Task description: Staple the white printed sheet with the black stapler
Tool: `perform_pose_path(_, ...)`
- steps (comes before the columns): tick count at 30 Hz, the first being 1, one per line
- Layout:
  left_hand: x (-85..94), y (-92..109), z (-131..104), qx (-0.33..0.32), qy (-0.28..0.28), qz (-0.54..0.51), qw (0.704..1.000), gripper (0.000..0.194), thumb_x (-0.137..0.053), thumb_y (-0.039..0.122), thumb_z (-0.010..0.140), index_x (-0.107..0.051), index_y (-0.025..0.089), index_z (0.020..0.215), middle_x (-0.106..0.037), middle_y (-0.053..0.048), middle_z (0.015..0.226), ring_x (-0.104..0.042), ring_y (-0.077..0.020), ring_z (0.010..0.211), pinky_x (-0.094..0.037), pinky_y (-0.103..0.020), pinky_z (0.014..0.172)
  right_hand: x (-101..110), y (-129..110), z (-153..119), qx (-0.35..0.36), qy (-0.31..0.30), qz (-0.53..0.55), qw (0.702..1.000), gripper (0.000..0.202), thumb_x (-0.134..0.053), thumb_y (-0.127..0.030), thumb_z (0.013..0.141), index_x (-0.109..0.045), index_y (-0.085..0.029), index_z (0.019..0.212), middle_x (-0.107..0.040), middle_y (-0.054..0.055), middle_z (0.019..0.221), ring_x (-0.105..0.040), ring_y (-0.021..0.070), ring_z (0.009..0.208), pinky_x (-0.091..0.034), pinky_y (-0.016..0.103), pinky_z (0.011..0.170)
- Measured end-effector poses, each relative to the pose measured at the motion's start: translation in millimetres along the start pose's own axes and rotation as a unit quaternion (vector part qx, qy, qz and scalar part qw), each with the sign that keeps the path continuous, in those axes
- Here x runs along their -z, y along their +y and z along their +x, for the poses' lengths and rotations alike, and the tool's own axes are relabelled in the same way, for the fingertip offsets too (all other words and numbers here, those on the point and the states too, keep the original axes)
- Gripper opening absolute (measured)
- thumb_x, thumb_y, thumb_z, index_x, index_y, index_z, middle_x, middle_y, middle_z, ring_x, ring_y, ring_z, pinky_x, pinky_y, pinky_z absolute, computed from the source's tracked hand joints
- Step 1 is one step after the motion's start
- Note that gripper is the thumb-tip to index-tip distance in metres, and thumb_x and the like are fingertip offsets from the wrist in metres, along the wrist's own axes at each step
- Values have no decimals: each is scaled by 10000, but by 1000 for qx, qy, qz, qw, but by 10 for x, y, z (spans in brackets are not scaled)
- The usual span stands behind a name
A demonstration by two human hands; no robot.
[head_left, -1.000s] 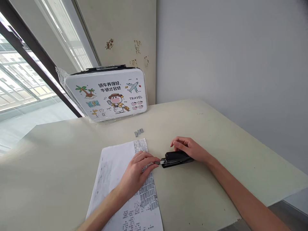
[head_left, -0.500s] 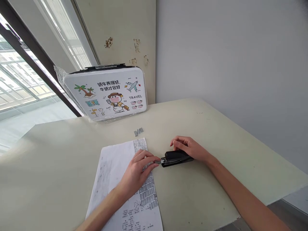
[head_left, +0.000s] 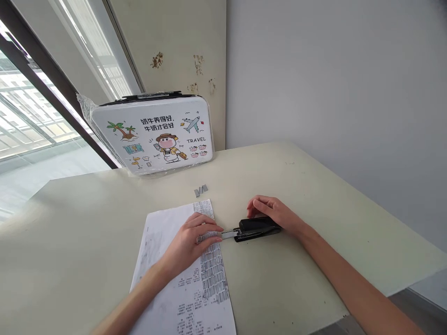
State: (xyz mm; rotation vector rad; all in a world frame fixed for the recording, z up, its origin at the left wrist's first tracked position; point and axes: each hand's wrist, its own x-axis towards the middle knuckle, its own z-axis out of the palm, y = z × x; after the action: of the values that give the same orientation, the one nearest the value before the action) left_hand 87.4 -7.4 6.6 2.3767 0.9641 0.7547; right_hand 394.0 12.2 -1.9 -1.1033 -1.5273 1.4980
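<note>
Stapler (head_left: 256,225): on the table (head_left: 300,279), metal tray (head_left: 228,234) jutting toward 9 o'clock.
Left hand (head_left: 188,242): pinching the tray's outer end.
Right hand (head_left: 277,214): curled at the stapler's 3 o'clock end; cannot tell whether it grips.
Staple strips (head_left: 204,188): 10 o'clock from the stapler.

Stapler (head_left: 258,226) on table (head_left: 314,265), right of paper (head_left: 153,237) — staple strips (head_left: 204,188) behind paper — case (head_left: 139,139) farther back.
</note>
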Motion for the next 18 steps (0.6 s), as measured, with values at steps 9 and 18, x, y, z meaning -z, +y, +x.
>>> perform_pose_path(9,-70,-140,330,-99,-41,-28,994,261,-668,453,1009,-783,222,971,-760,-37,948,-658,-183,889,-524,-345,876,-54,69,64,27,87,163,982,548,-610,-753,900,-737,-220,903,-724,61,936,-663,208,891,-541,371,912)
perform_pose_path(18,-288,-138,587,-127,-61,19,990,330,-630,495,1016,-693,192,903,-720,-24,859,-630,-180,803,-470,-319,798,-60,59,56,27,113,184,976,557,-611,-773,883,-714,-227,848,-696,51,883,-622,190,811,-534,333,825)
